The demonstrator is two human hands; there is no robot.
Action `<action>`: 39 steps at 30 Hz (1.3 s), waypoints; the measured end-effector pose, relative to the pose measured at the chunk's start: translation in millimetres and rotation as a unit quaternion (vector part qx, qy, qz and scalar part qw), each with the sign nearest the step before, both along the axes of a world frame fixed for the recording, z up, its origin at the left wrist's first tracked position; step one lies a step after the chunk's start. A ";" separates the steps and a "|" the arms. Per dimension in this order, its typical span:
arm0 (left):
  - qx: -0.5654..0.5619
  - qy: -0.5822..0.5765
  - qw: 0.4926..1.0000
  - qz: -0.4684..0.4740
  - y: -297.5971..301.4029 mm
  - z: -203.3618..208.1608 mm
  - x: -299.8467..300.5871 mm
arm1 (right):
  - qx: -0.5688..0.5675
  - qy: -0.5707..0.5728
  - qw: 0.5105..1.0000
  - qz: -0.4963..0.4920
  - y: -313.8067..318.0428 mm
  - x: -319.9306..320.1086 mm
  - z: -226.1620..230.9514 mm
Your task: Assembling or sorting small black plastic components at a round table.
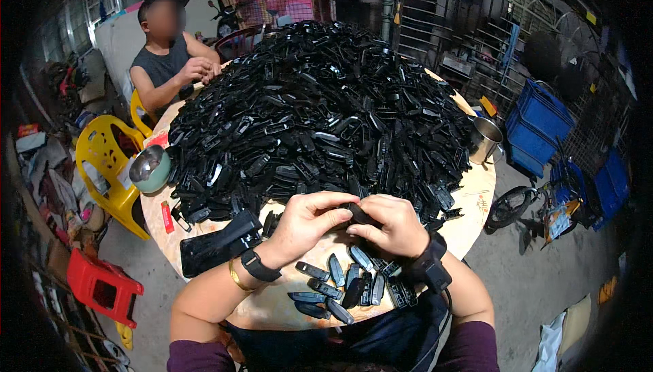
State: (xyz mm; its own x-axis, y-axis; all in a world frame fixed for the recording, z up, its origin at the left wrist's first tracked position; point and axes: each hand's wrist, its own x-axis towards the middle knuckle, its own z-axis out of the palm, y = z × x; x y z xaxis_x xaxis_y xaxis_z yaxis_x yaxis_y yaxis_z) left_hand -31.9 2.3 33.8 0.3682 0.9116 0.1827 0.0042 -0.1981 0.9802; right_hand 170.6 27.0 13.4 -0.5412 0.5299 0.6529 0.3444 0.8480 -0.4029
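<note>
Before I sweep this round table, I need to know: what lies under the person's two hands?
Under the left hand and right hand, about a dozen small dark plastic pieces lie on the pale tabletop. The hands pinch one black piece, mostly covered by fingers.

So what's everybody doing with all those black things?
The person wearing the camera pinches one small black plastic piece between the left hand and right hand. A huge pile of black pieces covers the round table. A few pieces lie apart near the edge. Another person works across the table.
</note>
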 end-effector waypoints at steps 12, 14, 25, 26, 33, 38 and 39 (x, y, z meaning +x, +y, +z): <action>0.024 0.255 0.954 -0.157 -1.6 0.4 2.1 | 0.033 -0.200 0.972 -0.117 -6.8 -3.3 -2.8; 0.194 0.292 0.936 -0.039 4.1 -4.8 1.3 | 0.017 -0.194 0.972 -0.130 -5.4 -0.1 -3.2; 0.443 0.374 0.814 -0.029 21.1 -37.5 31.6 | -0.374 0.253 0.892 -0.034 18.4 20.9 -3.9; 0.411 0.394 0.822 -0.032 22.2 -38.9 32.4 | -0.354 0.231 0.906 -0.032 16.5 19.9 -4.9; 0.432 0.357 0.827 -0.039 21.5 -36.8 40.9 | -0.322 0.237 0.913 -0.079 11.4 17.7 -5.3; 0.467 0.382 0.790 -0.110 27.4 -38.7 36.7 | -0.335 0.263 0.902 -0.070 7.3 18.4 1.6; 0.461 0.383 0.795 -0.096 26.1 -37.2 36.5 | -0.350 0.258 0.898 -0.072 6.4 17.8 3.0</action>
